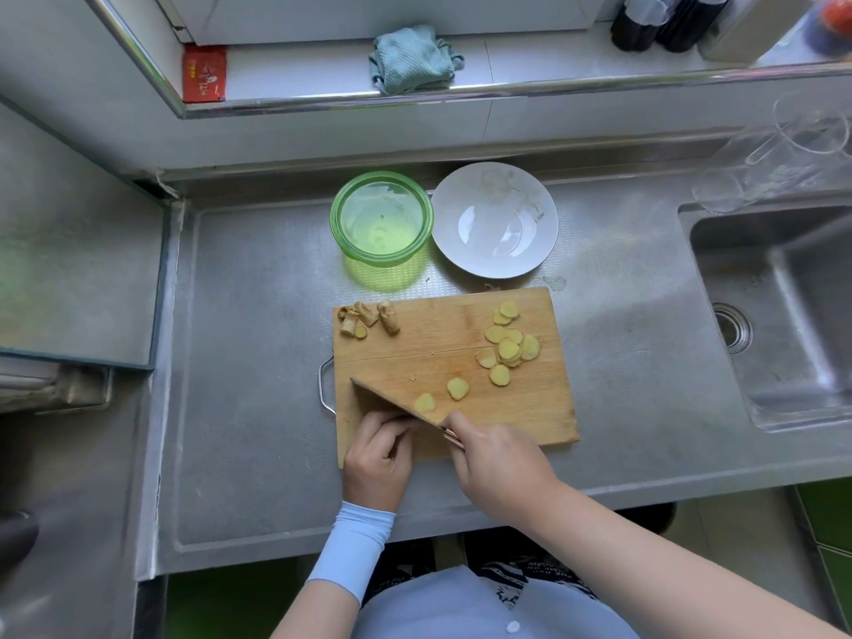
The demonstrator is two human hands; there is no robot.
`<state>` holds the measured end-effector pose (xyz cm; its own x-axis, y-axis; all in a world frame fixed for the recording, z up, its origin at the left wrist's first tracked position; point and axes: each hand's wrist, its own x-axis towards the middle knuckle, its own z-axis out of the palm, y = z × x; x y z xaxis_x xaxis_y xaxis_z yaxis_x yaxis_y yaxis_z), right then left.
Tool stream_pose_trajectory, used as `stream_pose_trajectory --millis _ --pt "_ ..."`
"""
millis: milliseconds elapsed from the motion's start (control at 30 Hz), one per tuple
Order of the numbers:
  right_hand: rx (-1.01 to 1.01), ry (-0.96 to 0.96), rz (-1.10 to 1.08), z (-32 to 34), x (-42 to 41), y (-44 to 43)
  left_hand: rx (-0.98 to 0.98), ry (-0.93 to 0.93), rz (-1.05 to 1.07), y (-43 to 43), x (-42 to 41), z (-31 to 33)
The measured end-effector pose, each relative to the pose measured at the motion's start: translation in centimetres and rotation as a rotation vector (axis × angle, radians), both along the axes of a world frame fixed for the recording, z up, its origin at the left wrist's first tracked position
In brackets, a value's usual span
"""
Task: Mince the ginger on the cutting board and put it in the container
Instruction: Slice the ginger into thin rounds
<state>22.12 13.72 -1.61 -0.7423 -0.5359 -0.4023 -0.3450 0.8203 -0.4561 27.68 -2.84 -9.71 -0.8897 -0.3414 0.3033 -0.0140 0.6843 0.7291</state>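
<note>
The left grip (377,456) is held with fingers curled inward and knuckles raised; whatever lies beneath them is hidden. The left forearm is covered by a pale blue sleeve (355,551). The right grip (500,461) is closed round the handle of a knife (378,398), index finger laid forward. The right forearm is bare and is extended from the lower right.

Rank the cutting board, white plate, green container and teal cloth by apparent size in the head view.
1. cutting board
2. white plate
3. green container, slightly smaller
4. teal cloth, farther from the camera, so unsure
</note>
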Motion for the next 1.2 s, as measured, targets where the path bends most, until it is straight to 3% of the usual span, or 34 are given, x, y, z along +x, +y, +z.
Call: stream_pose_trajectory --millis 667,1200 --pt "0.043 0.018 -0.022 2.0 2.9 3.2 0.056 0.025 0.042 0.1 0.1 -1.0" --pt "0.121 0.047 0.006 2.9 2.9 2.7 -0.031 0.085 0.058 0.0 0.2 -2.9"
